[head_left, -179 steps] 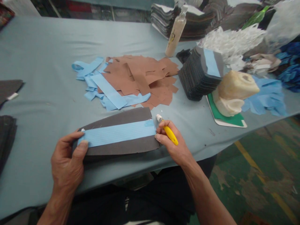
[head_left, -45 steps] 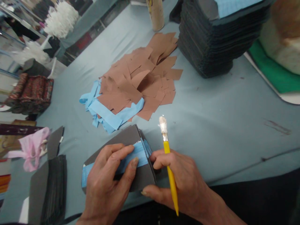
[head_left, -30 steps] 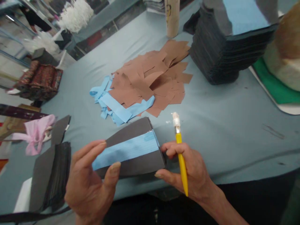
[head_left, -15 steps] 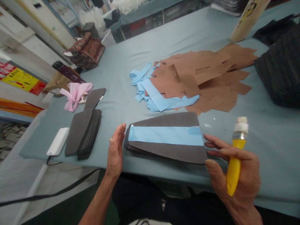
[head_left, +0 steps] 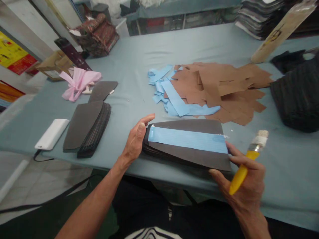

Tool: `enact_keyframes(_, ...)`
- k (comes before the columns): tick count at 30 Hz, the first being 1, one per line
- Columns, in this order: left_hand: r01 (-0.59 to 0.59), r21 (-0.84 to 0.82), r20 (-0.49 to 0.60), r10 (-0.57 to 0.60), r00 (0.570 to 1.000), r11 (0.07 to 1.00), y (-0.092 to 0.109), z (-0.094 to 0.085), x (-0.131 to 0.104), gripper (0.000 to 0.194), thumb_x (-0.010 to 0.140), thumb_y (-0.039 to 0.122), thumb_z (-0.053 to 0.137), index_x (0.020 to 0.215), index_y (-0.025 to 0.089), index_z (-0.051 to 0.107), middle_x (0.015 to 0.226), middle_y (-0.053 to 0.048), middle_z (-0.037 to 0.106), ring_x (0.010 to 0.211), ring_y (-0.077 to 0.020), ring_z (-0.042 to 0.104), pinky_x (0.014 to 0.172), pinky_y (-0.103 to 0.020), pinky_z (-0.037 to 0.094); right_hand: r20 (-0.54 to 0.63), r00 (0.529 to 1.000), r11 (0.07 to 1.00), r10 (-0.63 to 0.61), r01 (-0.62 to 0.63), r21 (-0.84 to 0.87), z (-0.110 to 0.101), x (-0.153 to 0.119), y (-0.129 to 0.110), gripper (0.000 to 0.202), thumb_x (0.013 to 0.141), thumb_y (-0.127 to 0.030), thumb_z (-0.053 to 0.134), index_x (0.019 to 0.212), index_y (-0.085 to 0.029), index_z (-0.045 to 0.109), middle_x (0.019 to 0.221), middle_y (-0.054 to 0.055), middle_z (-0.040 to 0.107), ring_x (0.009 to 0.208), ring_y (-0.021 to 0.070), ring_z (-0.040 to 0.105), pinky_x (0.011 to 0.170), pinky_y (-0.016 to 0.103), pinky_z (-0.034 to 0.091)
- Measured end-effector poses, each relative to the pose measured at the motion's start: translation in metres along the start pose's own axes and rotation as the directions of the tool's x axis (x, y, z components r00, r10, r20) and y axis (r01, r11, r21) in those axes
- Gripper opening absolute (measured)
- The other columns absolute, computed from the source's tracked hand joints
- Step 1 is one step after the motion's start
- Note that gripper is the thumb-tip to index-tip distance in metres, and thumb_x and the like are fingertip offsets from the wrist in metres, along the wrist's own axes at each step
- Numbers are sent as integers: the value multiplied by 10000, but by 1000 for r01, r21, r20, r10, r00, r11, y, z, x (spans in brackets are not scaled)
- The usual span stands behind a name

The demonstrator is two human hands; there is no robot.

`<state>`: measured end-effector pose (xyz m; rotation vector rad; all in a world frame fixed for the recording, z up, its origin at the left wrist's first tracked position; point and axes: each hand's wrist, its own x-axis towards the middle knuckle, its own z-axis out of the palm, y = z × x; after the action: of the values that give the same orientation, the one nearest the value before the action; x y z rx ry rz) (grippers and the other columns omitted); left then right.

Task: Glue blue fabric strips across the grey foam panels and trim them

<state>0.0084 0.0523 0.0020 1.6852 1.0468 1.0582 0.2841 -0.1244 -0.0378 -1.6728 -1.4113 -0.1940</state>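
Observation:
A stack of dark grey tapered sheets (head_left: pixel 179 155) lies near the table's front edge. Along its top runs a light blue ribbed strip (head_left: pixel 186 139), with small wet-looking patches at its ends. My left hand (head_left: pixel 136 139) rests flat against the narrow left end, fingers stretched out and holding nothing. At the wide right end, the fingertips and thumb of my right hand (head_left: pixel 249 189) touch the stack. That hand also holds a paintbrush (head_left: pixel 241 176) by its yellow handle, the pale bristles pointing up and away.
Behind the stack lie loose blue strips (head_left: pixel 174 96) and a spread of brown pieces (head_left: pixel 211 86). To the left are another grey stack (head_left: pixel 84 122), a white power bank (head_left: pixel 52 134) and pink cloth (head_left: pixel 81 81). A dark bundle (head_left: pixel 296 86) and a tan roll (head_left: pixel 279 35) stand right.
My left hand has come up against the stack's left end, and my right fingers have closed in on its right end. The brush leans further over. The camera view has shifted.

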Motion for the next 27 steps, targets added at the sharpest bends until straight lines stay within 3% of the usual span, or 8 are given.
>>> enact_keyframes(5,-49,28,-73,51,996,998,-1,15,-12,698,1082,709,338,1322,199,750,1367,-108,753,1299,-290,671,1156,-415,463,-26,998,998,-57,57,38,3,2,-3,525,891,-559,836,1150,-234,516,1282,206,787,1078,330,812,772,385,631)
enact_keyframes(13,-72,90,-135,84,987,993,0,19,-12,699,1097,688,303,1223,203,790,1266,-81,797,1220,-270,702,1082,-383,497,-2,997,975,-73,72,211,3,5,-1,556,831,-438,924,1153,-238,518,1418,230,719,1155,311,788,873,414,646)
enact_keyframes(18,-48,120,-202,72,977,992,-1,21,-15,688,1103,669,293,1184,212,801,1224,-75,813,1186,-263,727,1062,-383,522,0,1000,961,-20,20,277,3,4,0,522,797,-456,944,1086,-238,567,1394,204,739,1103,302,800,855,397,651)
enact_keyframes(22,-61,104,-261,86,962,993,-2,23,-16,657,1063,716,379,1119,218,804,1202,-76,820,1174,-269,745,1048,-393,551,-31,999,945,24,-13,326,5,3,-3,503,846,-507,894,1120,-257,553,1404,187,735,1114,303,795,884,449,655)
enact_keyframes(27,-1,189,-360,70,930,982,2,28,-12,846,1022,800,296,1035,119,799,1134,-160,826,1109,-323,769,991,-454,582,-31,999,938,21,-9,347,7,3,-4,494,908,-546,824,1182,-275,514,1433,196,714,1157,299,782,892,469,669)
